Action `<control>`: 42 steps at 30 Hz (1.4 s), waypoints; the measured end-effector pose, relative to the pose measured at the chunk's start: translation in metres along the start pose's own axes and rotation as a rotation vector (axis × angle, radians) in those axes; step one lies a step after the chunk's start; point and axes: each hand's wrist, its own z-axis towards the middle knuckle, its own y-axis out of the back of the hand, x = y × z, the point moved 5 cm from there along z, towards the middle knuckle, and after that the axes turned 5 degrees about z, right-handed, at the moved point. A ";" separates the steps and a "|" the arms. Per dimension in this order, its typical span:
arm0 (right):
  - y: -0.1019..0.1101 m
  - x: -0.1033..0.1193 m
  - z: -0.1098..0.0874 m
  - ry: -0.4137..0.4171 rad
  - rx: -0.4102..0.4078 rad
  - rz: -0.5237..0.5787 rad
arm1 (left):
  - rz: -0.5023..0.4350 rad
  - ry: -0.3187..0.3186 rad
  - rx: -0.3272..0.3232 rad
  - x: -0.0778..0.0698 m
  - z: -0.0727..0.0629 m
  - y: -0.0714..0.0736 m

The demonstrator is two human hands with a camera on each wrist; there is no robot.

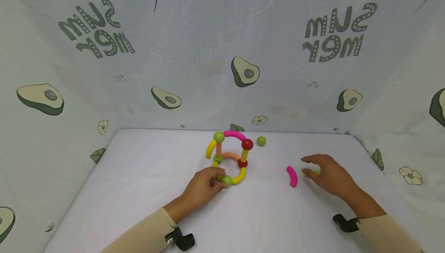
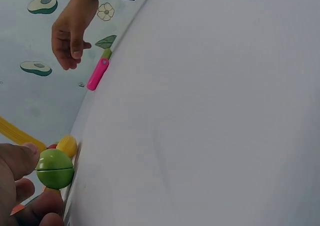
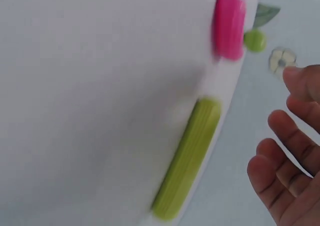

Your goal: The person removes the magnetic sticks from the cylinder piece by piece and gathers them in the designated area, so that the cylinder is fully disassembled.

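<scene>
A toy frame of coloured rods and balls stands left of the right hand, with a red ball at its upper right corner and a pink arc across its top. At its front, my left hand holds a green ball between thumb and fingers; a yellow curved rod runs from that ball. My right hand hovers with parted, bent fingers over a yellow-green straight rod, gripping nothing. Part of that rod is hidden by the hand in the head view. Beside it lies a pink curved rod.
A loose green ball lies near the back edge of the white table, right of the frame. Behind the table hangs a pale curtain printed with avocados. Both wrists carry small black camera mounts.
</scene>
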 end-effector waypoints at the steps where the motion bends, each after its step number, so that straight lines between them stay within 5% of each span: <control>1: -0.002 0.007 0.001 0.001 -0.007 0.005 | 0.005 -0.006 -0.006 0.001 -0.001 0.001; 9: -0.026 0.064 0.006 0.040 0.018 0.017 | 0.095 0.048 -0.011 0.016 -0.009 0.012; 15: -0.050 0.092 0.012 0.067 0.081 0.019 | 0.180 0.082 -0.037 0.027 -0.003 0.025; 20: -0.067 0.106 0.019 0.065 0.125 0.042 | 0.239 0.065 -0.060 0.030 0.008 0.032; 27: -0.082 0.124 0.024 0.024 0.187 0.083 | 0.212 0.103 -0.002 0.035 0.025 0.027; 32: -0.090 0.128 0.026 0.008 0.224 0.102 | 0.209 0.067 0.020 0.035 0.035 0.022; 42: -0.096 0.130 0.030 0.028 0.240 0.110 | 0.196 0.062 0.000 0.035 0.036 0.020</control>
